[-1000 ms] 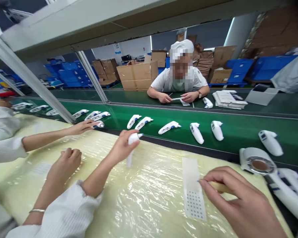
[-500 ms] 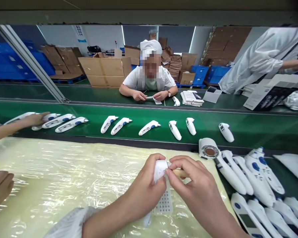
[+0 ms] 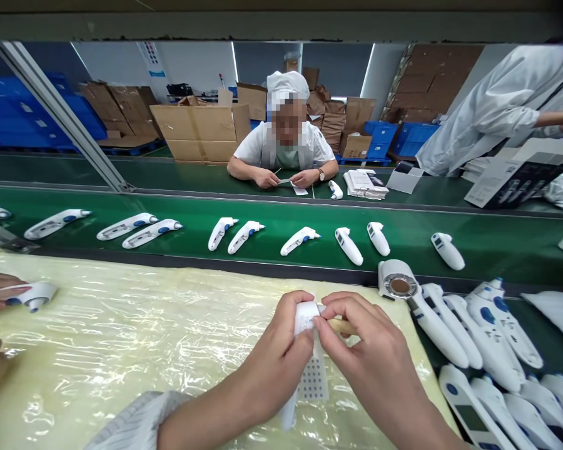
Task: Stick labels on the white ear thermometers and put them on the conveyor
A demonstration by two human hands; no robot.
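My left hand (image 3: 281, 350) is closed round a white handheld thermometer (image 3: 304, 314), its head up between thumb and forefinger and its handle pointing down toward me. At that head, the fingertips of my right hand (image 3: 363, 340) are pinched together. A tan stick-like tool (image 3: 343, 326) runs through the right fingers; its tip is hidden. Below the hands, a pale sheet of small grey dots (image 3: 313, 378) lies on the yellowish plastic-covered mat (image 3: 169, 325).
A green conveyor belt (image 3: 201, 209) carries several thermometers beyond the mat. More thermometers (image 3: 492, 331) crowd the right side beside a round-headed white device (image 3: 397, 281). At left, another person's hand (image 3: 0, 290) holds a thermometer. A co-worker (image 3: 286, 150) sits opposite.
The belt's thermometers have shifted right. The neighbour's hand has left the belt and now has a thermometer over the mat. My hands stay nearly in place.
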